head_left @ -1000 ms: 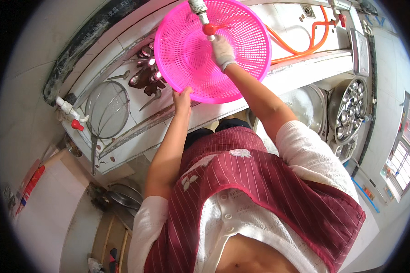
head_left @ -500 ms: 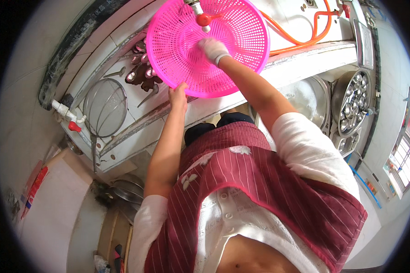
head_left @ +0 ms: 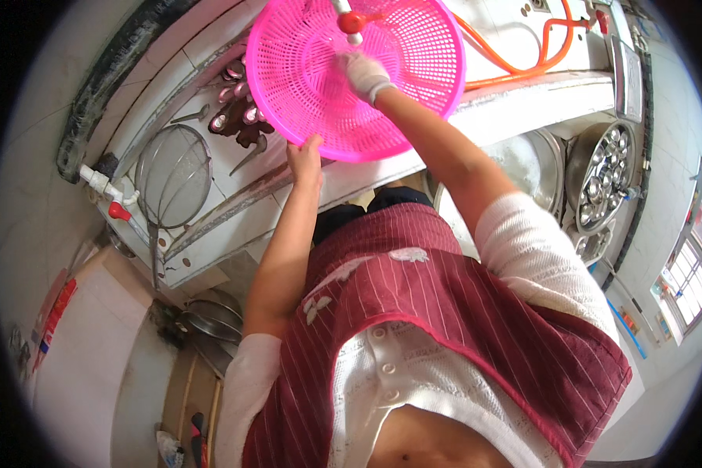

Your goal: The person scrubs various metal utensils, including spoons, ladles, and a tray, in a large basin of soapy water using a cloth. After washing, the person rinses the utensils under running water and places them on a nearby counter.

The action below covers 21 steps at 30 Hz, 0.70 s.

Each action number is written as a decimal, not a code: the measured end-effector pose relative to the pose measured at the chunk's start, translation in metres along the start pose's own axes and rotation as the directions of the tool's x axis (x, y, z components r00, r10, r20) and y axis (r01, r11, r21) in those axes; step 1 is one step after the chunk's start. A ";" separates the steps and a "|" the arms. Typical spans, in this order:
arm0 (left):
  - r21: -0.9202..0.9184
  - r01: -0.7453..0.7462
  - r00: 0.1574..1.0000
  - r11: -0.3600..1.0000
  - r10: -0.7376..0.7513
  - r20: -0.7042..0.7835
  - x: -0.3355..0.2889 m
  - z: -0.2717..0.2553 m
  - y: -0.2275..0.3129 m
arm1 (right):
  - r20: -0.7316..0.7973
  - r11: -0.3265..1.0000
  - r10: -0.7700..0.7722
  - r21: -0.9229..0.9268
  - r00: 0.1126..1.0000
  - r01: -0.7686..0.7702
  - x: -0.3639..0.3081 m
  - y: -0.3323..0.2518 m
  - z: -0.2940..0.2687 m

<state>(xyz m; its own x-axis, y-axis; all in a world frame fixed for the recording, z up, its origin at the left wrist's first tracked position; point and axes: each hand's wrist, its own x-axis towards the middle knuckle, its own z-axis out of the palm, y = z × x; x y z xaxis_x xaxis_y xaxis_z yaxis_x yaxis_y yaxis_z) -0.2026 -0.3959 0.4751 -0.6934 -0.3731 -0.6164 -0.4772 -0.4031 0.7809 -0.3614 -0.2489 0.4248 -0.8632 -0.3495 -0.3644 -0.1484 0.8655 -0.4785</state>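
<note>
A large pink plastic colander (head_left: 429, 93) is tilted toward me over the white-tiled sink counter, beneath a tap with a red handle (head_left: 352, 22). My left hand (head_left: 307, 158) grips its near rim at the lower left, fingers closed over the edge. Inside the bowl, my right hand (head_left: 366, 76) wears a white glove and presses on the slotted bottom. Its fingertips are smeared by motion, so whether they hold anything is hidden. Left of the colander lie several ladles or spoons (head_left: 251, 115) on the counter, partly covered by its rim.
A round wire strainer (head_left: 173, 175) with a long handle rests on the counter at left, near a second red-handled tap (head_left: 118, 210). An orange hose (head_left: 515, 76) curls at the back right. Right stand a big steel basin (head_left: 532, 168) and a pot of metal cups (head_left: 603, 175).
My gloved right hand has shifted slightly over the colander's bottom. The left hand keeps its grip on the rim, and the whole view has moved a little.
</note>
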 end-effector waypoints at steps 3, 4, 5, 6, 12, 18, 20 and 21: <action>-0.025 0.011 1.000 1.000 -0.010 0.021 0.003 -0.005 -0.006 | -0.087 0.991 -0.115 0.057 0.989 0.121 0.012 0.013 0.005; -0.032 0.003 1.000 0.999 -0.003 0.009 0.002 -0.008 -0.009 | -0.124 0.994 0.008 0.112 0.992 0.006 0.013 0.002 -0.015; -0.042 0.010 1.000 0.999 -0.011 -0.012 -0.001 -0.013 -0.013 | -0.171 0.963 0.251 0.146 0.953 -0.227 0.000 -0.020 -0.044; -0.050 0.011 1.000 0.999 -0.012 -0.017 0.001 -0.012 -0.013 | -0.323 0.975 0.187 0.180 0.928 -0.133 -0.015 -0.026 -0.053; -0.066 0.167 0.986 0.984 -0.167 0.009 0.004 -0.010 -0.004 | -0.050 0.983 -0.177 -0.054 0.983 0.175 0.002 0.021 -0.016; -0.054 0.132 0.991 0.990 -0.131 0.016 0.009 -0.020 -0.012 | -0.660 0.997 -0.079 -0.048 0.747 0.062 -0.043 0.001 -0.049; -0.045 0.092 0.996 0.995 -0.091 0.026 0.016 -0.026 -0.021 | -0.115 0.999 0.009 -0.049 0.993 -0.015 -0.025 -0.018 -0.027; -0.054 0.095 0.995 0.994 -0.093 0.036 0.017 -0.026 -0.021 | 0.186 0.997 0.062 -0.066 0.981 -0.051 -0.015 -0.019 -0.017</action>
<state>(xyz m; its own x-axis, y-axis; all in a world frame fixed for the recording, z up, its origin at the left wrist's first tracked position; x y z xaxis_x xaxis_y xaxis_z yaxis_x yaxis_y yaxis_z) -0.1906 -0.4158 0.4455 -0.6646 -0.3039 -0.6826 -0.5111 -0.4815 0.7120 -0.3532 -0.2538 0.4526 -0.7658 -0.3554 -0.5359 -0.1356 0.9039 -0.4057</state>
